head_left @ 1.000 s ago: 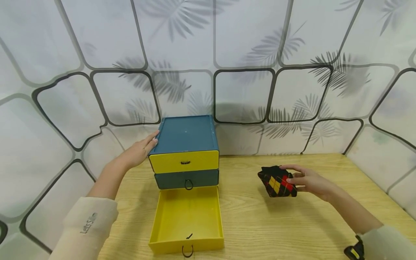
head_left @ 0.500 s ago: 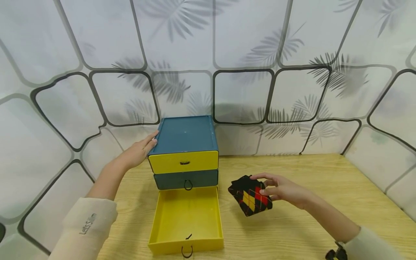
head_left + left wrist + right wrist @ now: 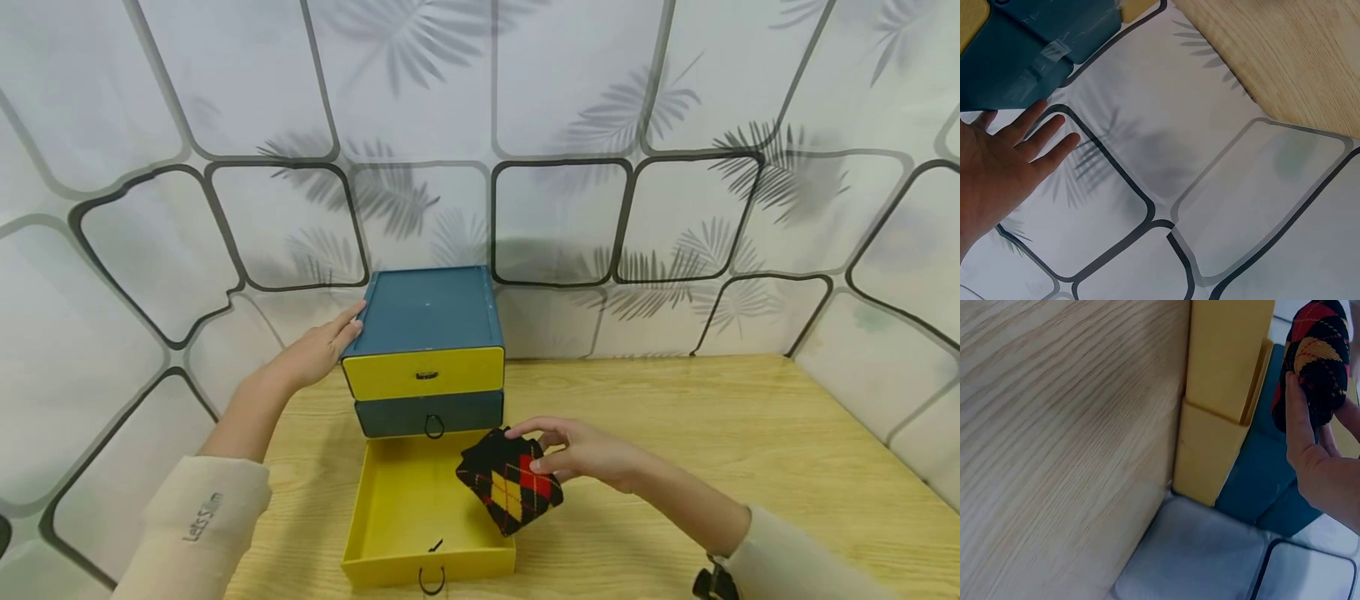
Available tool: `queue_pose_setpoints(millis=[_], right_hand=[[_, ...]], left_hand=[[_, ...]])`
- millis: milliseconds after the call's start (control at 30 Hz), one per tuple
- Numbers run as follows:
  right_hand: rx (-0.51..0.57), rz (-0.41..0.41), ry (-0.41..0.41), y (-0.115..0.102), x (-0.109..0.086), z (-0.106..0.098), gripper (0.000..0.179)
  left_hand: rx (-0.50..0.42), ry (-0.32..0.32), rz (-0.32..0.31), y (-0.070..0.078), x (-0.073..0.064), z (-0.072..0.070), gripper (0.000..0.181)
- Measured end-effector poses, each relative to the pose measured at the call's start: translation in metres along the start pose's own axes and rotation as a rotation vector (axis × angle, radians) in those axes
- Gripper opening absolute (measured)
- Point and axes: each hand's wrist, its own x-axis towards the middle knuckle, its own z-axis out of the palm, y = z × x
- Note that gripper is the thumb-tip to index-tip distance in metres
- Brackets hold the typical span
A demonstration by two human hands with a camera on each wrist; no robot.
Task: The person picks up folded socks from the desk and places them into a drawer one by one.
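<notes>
My right hand (image 3: pixel 588 454) pinches a folded argyle sock bundle (image 3: pixel 510 487), black with red and yellow diamonds. In the head view the bundle overlaps the right wall of the pulled-out yellow bottom drawer (image 3: pixel 420 500). The right wrist view shows the bundle (image 3: pixel 1313 362) between the thumb and fingers of that hand (image 3: pixel 1322 462). My left hand (image 3: pixel 318 350) rests with straight fingers on the left top edge of the blue drawer cabinet (image 3: pixel 431 312). In the left wrist view the left hand (image 3: pixel 1004 162) is spread beside the cabinet's blue side (image 3: pixel 1029 56).
Above the pulled-out drawer, a yellow top drawer (image 3: pixel 465 372) and a blue middle drawer (image 3: pixel 468 412) are closed. The bottom drawer has a black loop pull (image 3: pixel 432 581). A wooden table (image 3: pixel 675 517) lies underneath, and a patterned wall covering (image 3: pixel 562 217) stands behind.
My right hand has carried the sock bundle leftward and toward me, from over the table to the bottom drawer's right side. The left hand has stayed on the cabinet.
</notes>
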Motion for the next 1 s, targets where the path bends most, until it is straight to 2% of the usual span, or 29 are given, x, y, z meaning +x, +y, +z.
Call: queue_pose_setpoints(millis=[233,433,600,800,1000], right_hand=[[-0.109,0.01,0.02,-0.004,0.024,0.023,0.038],[-0.205,-0.003,0.076,-0.003,0.045,0.042,0.035],[-0.331,-0.009,0.112,0.003,0.061,0.058,0.036],[-0.628,-0.031,0.148,0.01,0.071,0.075,0.035],[-1.117,-0.122,0.257,0.011,0.07,0.091,0.037]], left_hand=[[-0.001,-0.004,0.008,0.0,-0.001,-0.001,0.057],[0.003,-0.003,0.019,-0.001,-0.003,-0.001,0.056],[-0.001,-0.007,0.017,-0.001,-0.005,0.0,0.056],[0.014,-0.004,0.012,0.0,-0.006,0.002,0.056],[0.023,0.001,0.01,0.001,-0.009,0.003,0.056]])
